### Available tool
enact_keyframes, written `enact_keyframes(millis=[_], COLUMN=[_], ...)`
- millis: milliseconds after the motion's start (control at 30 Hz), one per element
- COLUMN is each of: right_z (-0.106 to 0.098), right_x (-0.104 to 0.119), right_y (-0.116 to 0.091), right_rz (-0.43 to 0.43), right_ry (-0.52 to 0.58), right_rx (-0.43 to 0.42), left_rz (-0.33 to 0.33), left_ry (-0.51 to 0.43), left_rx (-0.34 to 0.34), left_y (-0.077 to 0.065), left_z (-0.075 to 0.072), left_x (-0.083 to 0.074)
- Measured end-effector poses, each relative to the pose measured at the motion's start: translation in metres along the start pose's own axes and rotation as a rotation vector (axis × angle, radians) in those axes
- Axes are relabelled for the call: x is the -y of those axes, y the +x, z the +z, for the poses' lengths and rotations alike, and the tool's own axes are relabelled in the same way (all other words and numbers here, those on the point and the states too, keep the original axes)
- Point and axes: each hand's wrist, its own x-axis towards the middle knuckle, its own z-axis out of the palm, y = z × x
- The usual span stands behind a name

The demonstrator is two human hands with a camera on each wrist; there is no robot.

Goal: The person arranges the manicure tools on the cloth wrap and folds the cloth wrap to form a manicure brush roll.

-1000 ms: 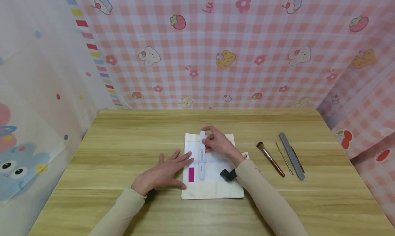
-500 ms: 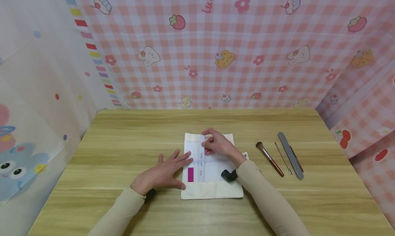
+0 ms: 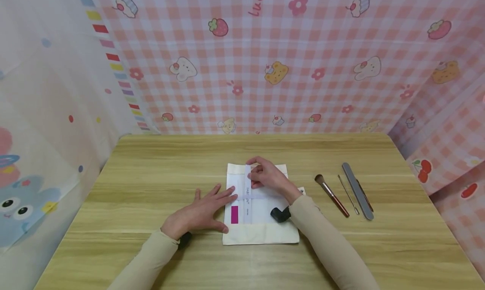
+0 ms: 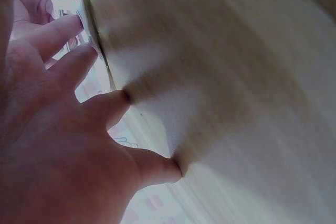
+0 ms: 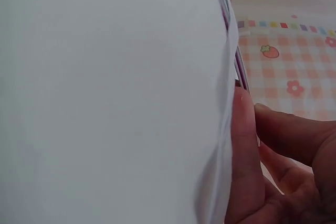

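Observation:
An off-white cloth pouch (image 3: 261, 235) lies opened out on the table, with a pale band (image 3: 261, 197) across its middle. A slim white nail file (image 3: 248, 214) with printed lettering lies lengthwise on it; the band crosses over its lettering. Its lower end meets the pouch's front fold. My right hand (image 3: 269, 175) pinches the file near its upper end; in the right wrist view, thumb and finger (image 5: 244, 145) are beside the white cloth. My left hand (image 3: 201, 210) is spread, its fingertips on the pouch's left edge and the table. A magenta patch (image 3: 235, 214) shows beside the file.
To the right lie a makeup brush (image 3: 331, 195), a thin metal stick (image 3: 348, 195), a grey nail file (image 3: 358, 192) and a slim dark tool (image 3: 369, 201) partly behind it. A small tag (image 3: 302, 190) sticks out from the pouch. Patterned curtains (image 3: 257, 50) surround the table (image 3: 151, 172).
The white nail file has slid slightly toward the front, and its rounded lower end is no longer visible. The band now covers part of its lettering. My left hand stays in place.

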Motion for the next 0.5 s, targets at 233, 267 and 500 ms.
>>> enact_keyframes(millis=[233, 267, 500], right_z=[0.0024, 0.0028, 0.0023], right_x=[-0.0011, -0.0007, -0.0011], right_y=[-0.0016, -0.0018, -0.0013], right_rz=[0.020, 0.025, 0.049], right_ry=[-0.026, -0.026, -0.012], right_rx=[0.038, 0.038, 0.051], left_rz=[-0.004, -0.006, -0.005], left_ry=[0.002, 0.002, -0.003], left_rx=[0.001, 0.002, 0.001], left_y=[0.0004, 0.0007, 0.0016], left_z=[0.0003, 0.0003, 0.0008], left_x=[0.0007, 0.0008, 0.0009])
